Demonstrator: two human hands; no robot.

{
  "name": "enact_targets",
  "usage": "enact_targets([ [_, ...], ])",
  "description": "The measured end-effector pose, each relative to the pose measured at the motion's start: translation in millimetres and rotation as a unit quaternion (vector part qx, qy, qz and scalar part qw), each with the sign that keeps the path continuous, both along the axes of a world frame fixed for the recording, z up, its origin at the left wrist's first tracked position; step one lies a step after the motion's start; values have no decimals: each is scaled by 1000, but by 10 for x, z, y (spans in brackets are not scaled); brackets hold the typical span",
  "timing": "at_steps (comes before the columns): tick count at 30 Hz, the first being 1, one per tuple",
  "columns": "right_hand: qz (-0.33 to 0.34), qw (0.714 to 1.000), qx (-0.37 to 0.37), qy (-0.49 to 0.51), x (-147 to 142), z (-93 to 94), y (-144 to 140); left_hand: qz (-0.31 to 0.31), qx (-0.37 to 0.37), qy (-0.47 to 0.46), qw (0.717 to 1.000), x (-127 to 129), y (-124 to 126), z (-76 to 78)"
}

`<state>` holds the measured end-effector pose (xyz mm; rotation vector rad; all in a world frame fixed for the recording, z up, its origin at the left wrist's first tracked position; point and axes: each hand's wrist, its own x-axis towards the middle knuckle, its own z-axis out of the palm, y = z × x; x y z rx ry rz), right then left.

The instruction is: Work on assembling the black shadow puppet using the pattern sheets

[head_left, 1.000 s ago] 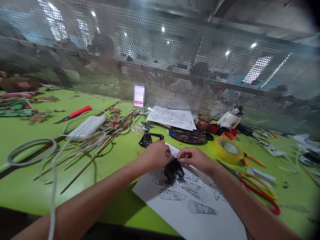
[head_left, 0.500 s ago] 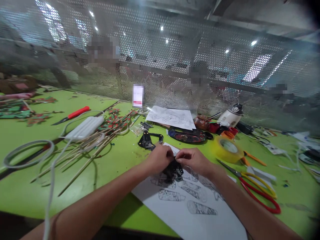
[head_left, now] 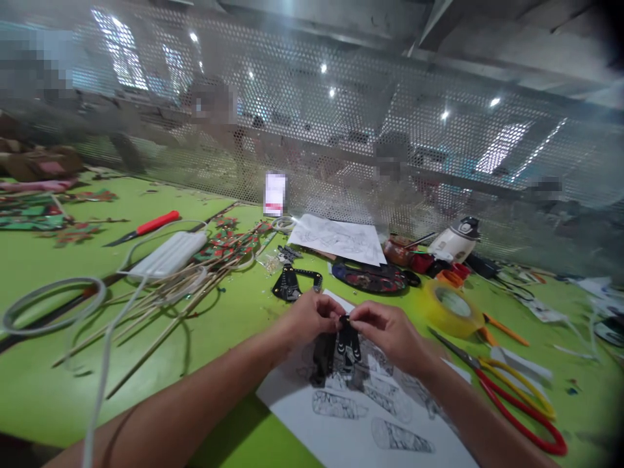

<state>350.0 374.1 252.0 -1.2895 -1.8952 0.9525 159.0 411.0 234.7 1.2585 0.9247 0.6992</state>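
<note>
Between my two hands hangs a small black cut-out figure piece [head_left: 348, 344] with pale line patterns. My left hand [head_left: 316, 317] pinches its top from the left, and my right hand [head_left: 383, 328] pinches it from the right, fingertips almost meeting. Below lies a white sheet [head_left: 351, 429] printed with outlined, patterned shapes, partly in the hands' shadow. Just beyond my left hand rests another black patterned piece [head_left: 287, 284] with an open frame-like part and brass-coloured dots.
Scissors [head_left: 507, 396] with red and yellow handles and a yellow tape roll [head_left: 451, 307] lie right. Thin sticks [head_left: 160, 325], a white power strip [head_left: 170, 252] with cable and a red-handled knife [head_left: 146, 225] lie left. A phone [head_left: 275, 194] stands against the perforated screen [head_left: 312, 149].
Both hands have lifted the black piece slightly and turned it, so its legs-like lower part now hangs more plainly in view. The camera has tilted a little upward.
</note>
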Motion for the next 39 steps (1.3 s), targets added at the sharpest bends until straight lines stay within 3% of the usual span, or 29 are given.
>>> enact_targets([
  [9,-34,999,2,14,-37,-79,-38,44,151,128,979,34,-61,83],
  [16,-30,997,47,-54,-92,-22,-131,82,240,202,946,72,-242,-21],
  [20,-31,990,90,-100,-102,-6,-195,82,277,245,925,71,-345,5],
  [29,-31,984,127,-124,-119,-23,-250,73,302,249,917,60,-461,62],
  [35,-23,993,67,-94,-84,-42,-204,61,208,221,951,83,-334,-49],
  [39,-12,996,49,-78,-89,-64,-174,59,181,232,954,90,-271,-122],
])
